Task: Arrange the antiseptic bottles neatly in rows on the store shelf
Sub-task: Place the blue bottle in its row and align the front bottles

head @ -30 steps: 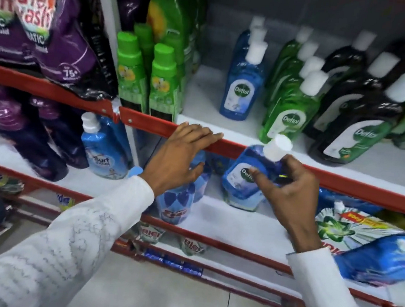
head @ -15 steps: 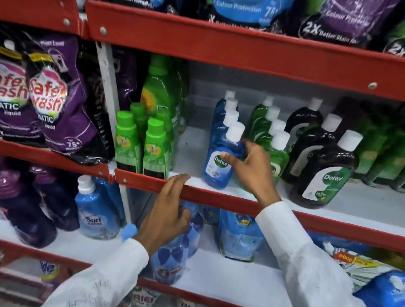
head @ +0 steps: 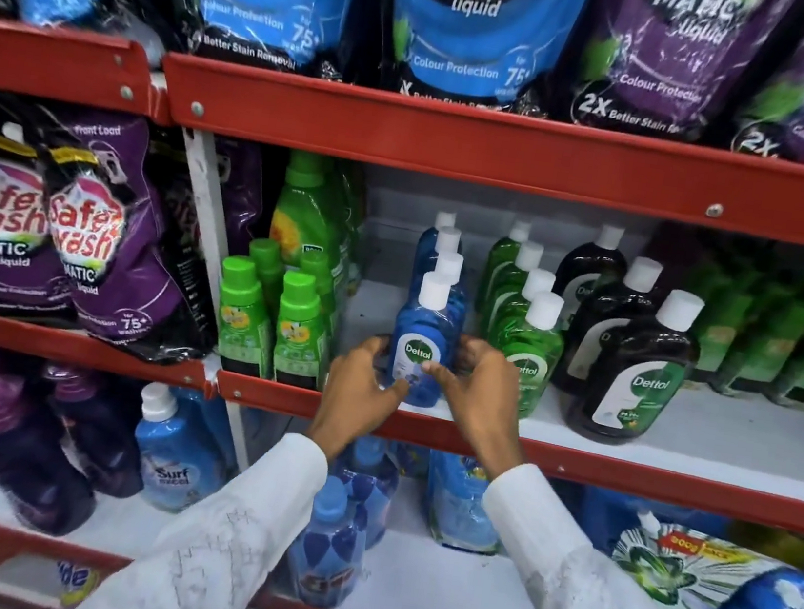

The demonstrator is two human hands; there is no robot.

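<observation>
Both hands cup the front blue bottle (head: 418, 352) at the shelf (head: 676, 455) front edge: left hand (head: 362, 385) and right hand (head: 479, 391) loosely gripping it. 3 rows stand formed; only squaring appears left.

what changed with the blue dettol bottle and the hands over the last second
The right hand carried the blue Dettol bottle up from the lower shelf and stood it at the front of the blue row. The left hand left the red shelf edge and came up to the bottle, so both hands now cup its sides. The green Dettol row and the dark Dettol bottles stayed as they were.
</observation>
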